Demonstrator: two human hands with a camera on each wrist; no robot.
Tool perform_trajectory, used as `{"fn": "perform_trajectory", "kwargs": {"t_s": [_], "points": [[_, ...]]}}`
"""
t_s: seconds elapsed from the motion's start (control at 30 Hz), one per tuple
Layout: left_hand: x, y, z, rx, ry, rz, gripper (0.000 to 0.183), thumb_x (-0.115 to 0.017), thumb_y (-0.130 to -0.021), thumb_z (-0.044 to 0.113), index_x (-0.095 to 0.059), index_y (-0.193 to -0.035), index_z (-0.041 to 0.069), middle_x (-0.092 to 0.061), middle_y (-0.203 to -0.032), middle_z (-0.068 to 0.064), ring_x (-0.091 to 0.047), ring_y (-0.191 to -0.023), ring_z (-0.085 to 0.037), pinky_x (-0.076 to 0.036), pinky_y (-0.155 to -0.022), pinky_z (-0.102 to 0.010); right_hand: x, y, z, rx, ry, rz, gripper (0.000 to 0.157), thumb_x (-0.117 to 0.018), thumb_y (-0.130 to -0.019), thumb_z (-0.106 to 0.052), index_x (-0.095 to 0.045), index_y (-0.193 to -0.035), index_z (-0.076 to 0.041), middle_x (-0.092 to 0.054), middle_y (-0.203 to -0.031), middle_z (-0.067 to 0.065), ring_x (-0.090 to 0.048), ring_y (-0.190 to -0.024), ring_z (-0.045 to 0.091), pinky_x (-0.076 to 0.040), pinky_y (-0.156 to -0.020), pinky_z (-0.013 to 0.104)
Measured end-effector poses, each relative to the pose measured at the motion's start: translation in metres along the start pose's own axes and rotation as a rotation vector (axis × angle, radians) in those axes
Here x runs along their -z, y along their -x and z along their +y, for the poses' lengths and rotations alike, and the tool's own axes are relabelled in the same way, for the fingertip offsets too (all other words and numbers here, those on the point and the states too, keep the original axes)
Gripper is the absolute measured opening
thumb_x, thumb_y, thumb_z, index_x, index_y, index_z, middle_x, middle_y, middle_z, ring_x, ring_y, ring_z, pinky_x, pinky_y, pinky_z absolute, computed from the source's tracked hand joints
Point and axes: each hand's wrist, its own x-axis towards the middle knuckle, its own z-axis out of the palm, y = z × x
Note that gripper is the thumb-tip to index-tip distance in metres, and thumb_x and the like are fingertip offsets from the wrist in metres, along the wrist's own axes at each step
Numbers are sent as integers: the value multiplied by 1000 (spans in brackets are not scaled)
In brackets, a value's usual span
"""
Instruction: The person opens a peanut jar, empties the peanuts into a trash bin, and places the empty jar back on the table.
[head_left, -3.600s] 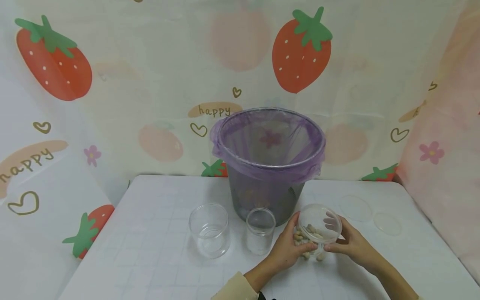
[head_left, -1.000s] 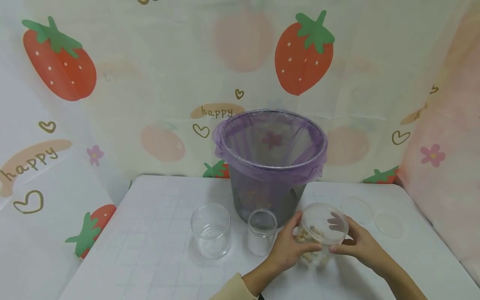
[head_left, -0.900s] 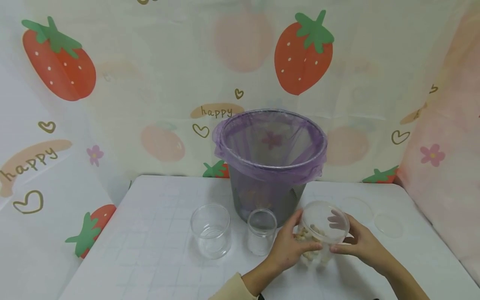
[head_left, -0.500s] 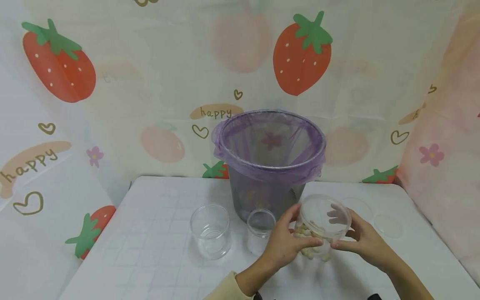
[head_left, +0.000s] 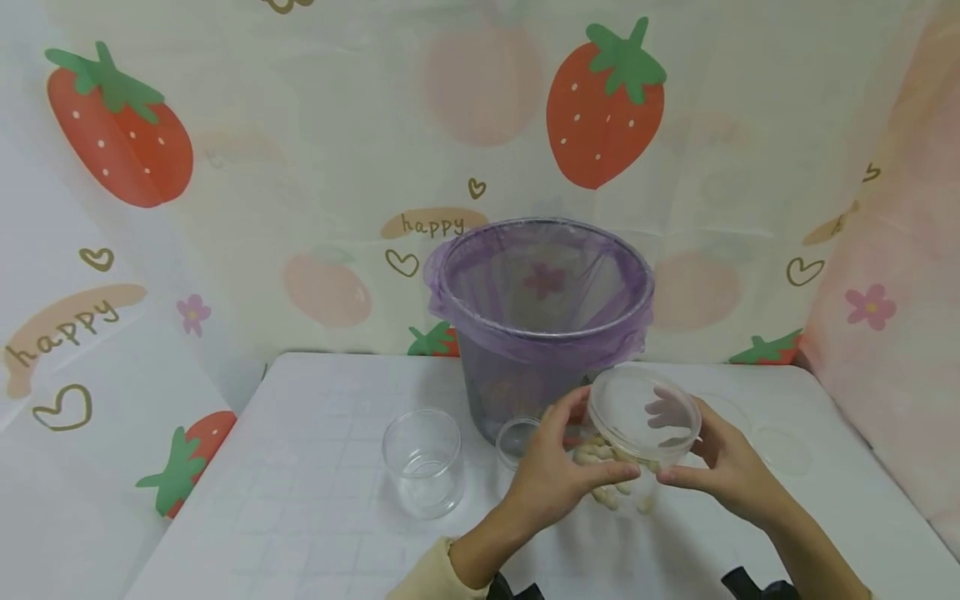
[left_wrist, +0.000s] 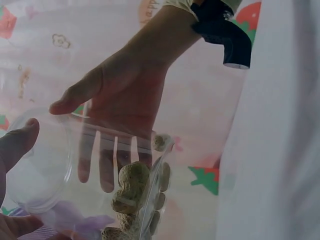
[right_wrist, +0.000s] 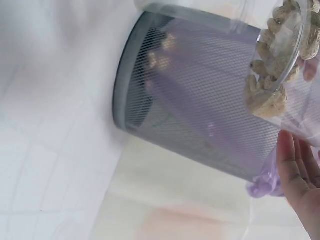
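Both hands hold a clear round jar with peanuts in its lower part, lifted over the table in the head view. My left hand [head_left: 547,471] grips the left side of the jar [head_left: 633,408], thumb in front. From the right, my right hand [head_left: 723,467] grips it with thumb and fingers; its spread fingers show through the clear wall. The jar tilts, its round top towards me; whether a lid covers it I cannot tell. Peanuts [left_wrist: 131,185] lie against the jar's bottom in the left wrist view. The right wrist view shows more peanuts [right_wrist: 270,75] through the wall.
A mesh wastebasket [head_left: 498,392] with a purple liner stands behind the jar. Left of the hands are a wide clear jar [head_left: 422,471] and a smaller one [head_left: 513,440], partly hidden by my left hand. Two clear discs, one a round disc [head_left: 783,450], lie at right.
Both hands have raised the peanut jar from near the tabletop and brought it slightly left, closer to the wastebasket. My left hand now covers part of the small jar.
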Motion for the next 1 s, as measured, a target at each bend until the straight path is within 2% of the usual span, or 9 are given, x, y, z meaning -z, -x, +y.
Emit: {"fn": "perform_trajectory", "kwargs": {"t_s": [0.17, 0.4, 0.63, 0.9, 1.0], "points": [[7, 2, 6, -12, -20, 29, 79, -85, -75, 31, -43, -143, 27, -53, -130, -2, -49, -118, -12, -45, -98, -29, -2, -8, -6, 34, 6, 14, 85, -76, -70, 14, -38, -145, 2, -57, -126, -13, -57, -114, 2, -47, -93, 13], [19, 6, 12, -30, -25, 44, 82, -85, -75, 29, -41, -144, 25, -51, -132, 2, -48, -120, -13, -46, -100, -31, -7, -18, -13, 68, -4, 8, 87, -79, -68, 12, -39, -144, 1, -57, -128, -2, -56, -114, 3, -48, -92, 13], [32, 8, 14, -70, -49, 46, 84, -86, -74, 27, -40, -144, 26, -52, -131, 2, -49, -119, -13, -47, -100, -33, -15, -29, -19, 105, -20, 17, 88, -80, -66, 12, -39, -144, 3, -57, -129, -2, -55, -115, 3, -48, -93, 15], [47, 10, 16, -70, -81, 91, 85, -87, -72, 24, -41, -144, 26, -50, -133, 3, -49, -119, -12, -48, -99, -34, -23, -44, -25, 83, -17, -21, 83, -82, -70, 4, -43, -143, -6, -56, -129, -5, -56, -113, 4, -50, -93, 21], [53, 13, 17, -61, -89, 105, 85, -87, -72, 26, -40, -144, 25, -50, -134, 4, -49, -119, -11, -47, -99, -35, -27, -50, -27, 91, -22, -44, 83, -82, -71, 0, -43, -144, -8, -56, -129, -3, -55, -114, 3, -51, -94, 23]]}}
